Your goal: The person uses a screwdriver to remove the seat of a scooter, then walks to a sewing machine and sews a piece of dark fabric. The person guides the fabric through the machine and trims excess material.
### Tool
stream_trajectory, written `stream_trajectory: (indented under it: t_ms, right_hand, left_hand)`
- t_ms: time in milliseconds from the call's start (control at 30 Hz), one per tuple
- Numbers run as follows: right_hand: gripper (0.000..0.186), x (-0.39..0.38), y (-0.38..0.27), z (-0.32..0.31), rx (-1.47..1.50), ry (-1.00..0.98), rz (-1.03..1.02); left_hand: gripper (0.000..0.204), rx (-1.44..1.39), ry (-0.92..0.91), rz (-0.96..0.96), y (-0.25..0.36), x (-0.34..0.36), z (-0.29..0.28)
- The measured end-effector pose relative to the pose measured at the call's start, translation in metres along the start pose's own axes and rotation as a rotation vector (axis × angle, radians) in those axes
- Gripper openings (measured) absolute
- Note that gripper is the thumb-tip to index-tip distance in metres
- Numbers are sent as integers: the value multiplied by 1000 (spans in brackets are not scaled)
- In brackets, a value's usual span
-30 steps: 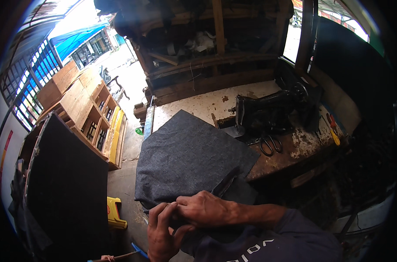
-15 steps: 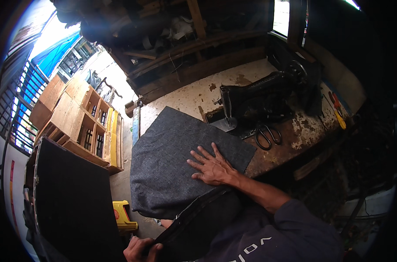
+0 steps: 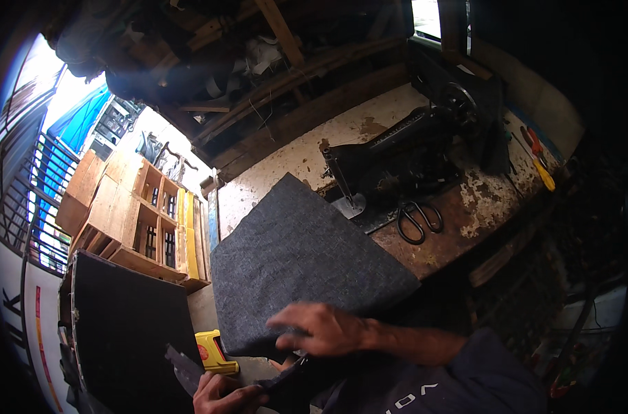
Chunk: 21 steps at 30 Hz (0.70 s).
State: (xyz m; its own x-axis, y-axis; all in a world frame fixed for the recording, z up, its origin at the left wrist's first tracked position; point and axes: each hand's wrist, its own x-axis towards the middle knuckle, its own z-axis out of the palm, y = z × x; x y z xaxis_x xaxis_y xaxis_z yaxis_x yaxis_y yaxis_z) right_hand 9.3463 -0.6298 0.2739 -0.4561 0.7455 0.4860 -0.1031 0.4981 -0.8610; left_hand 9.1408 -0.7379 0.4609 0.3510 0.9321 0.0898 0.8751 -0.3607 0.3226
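Left hand (image 3: 224, 396) grasping dark fabric (image 3: 285, 383), right hand (image 3: 324, 331) unclenched; the grey cloth (image 3: 303, 255), overhanging the surface (image 3: 359, 117), could slide off if tugged.

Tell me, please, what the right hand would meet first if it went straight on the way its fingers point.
Probably the dark grey cloth, since the right hand points left over it; whether they touch now is unclear.
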Motion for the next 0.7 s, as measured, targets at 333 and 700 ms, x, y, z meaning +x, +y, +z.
stream_trajectory:
  t_ms: [333, 700]
  right_hand:
    - [23, -1, -44, -9, 26, 113, -57]
    - [25, -15, -17, -37, -273, 214, 152]
  left_hand:
    - [21, 127, -259, 40, -10, 85, -25]
    - [23, 161, -408, 49, -78, 138, 1]
